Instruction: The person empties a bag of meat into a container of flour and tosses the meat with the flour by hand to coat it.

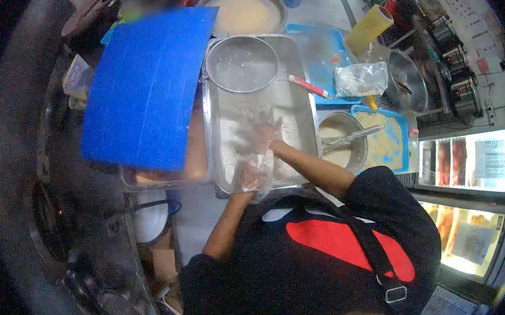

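Both my hands wear clear plastic gloves over a deep metal tray [310,103] that holds white flour [292,134]. My right hand [263,130] is over the middle of the flour, its fingers smeared by motion. Nearer the tray's front edge is my left hand [250,177], dusted with white; loose plastic and glare hide how its fingers lie. Across the tray's far end rests a round sieve [243,64] with a red handle [309,86].
A blue sheet [148,88] covers much of another tray at left. A wide bowl [248,14] of pale liquid stands behind. To the right are a pot [355,162] with a whisk [353,137], blue trays [405,141], a plastic bag [361,79] and a metal bowl [414,82].
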Motion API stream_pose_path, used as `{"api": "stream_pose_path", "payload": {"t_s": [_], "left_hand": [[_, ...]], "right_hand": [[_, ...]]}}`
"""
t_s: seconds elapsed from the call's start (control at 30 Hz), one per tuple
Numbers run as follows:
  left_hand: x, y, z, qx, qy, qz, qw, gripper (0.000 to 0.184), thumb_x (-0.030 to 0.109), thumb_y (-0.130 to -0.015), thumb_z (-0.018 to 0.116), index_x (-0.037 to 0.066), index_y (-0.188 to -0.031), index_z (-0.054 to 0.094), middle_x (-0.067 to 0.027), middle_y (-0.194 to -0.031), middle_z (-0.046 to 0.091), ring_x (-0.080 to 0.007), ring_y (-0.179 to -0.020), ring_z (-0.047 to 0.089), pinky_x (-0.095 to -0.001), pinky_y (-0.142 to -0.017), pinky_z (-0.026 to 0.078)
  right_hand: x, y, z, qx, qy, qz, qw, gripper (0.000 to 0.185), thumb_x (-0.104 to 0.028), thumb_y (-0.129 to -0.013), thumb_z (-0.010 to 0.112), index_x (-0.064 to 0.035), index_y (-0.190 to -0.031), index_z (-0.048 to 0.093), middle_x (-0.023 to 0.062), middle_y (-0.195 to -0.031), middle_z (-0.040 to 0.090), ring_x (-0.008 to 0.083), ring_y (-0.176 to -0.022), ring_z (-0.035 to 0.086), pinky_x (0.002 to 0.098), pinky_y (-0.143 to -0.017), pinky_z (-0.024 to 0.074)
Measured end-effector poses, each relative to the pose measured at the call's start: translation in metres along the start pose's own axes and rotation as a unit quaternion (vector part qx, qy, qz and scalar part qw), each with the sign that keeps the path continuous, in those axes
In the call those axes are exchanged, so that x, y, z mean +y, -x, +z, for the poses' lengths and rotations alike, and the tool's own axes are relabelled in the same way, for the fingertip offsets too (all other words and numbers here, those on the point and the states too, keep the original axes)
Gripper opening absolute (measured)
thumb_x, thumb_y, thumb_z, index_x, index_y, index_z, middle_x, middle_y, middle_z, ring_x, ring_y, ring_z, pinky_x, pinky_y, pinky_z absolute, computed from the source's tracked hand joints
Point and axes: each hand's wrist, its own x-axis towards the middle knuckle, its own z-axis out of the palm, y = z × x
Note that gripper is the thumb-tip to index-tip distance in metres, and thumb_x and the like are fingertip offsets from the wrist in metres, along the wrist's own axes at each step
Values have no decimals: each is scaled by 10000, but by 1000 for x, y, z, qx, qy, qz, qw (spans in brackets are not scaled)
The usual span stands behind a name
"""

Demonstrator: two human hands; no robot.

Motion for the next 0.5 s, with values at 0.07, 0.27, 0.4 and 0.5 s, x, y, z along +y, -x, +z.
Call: {"api": "stream_pose_path", "payload": {"t_s": [0.07,0.27,0.4,0.5], "left_hand": [[41,-16,-53,-33,97,-204,974,160,189,-690,539,29,-702,542,-147,-586,505,-296,-534,504,-379,-494,402],[36,-56,-42,133,79,-95,983,126,136,-700,531,19,-653,516,-160,-584,508,-295,-516,503,-368,-479,401],[38,-50,-30,18,143,-75,987,149,143,-717,514,1,-754,544,-144,-716,552,-275,-644,533,-359,-560,420],[53,-41,-24,52,289,-46,955,235,196,-736,511,-20,-816,555,-167,-728,562,-293,-670,539,-364,-607,420]], "right_hand": [[-4,10,-20,23,55,-4,998,740,-608,-709,318,-138,-1268,201,158,-1322,114,369,-1213,4,627,-869,-64],[-4,36,-28,9,94,-169,981,631,-524,-719,368,-156,-1227,306,142,-1301,185,383,-1202,54,646,-856,-61],[-11,30,-28,86,173,-176,965,629,-525,-735,368,-152,-1235,282,112,-1290,226,301,-1198,157,593,-890,53],[-3,8,-11,115,141,-168,969,657,-551,-724,386,-128,-1219,300,118,-1252,289,285,-1167,234,491,-927,185]]}}
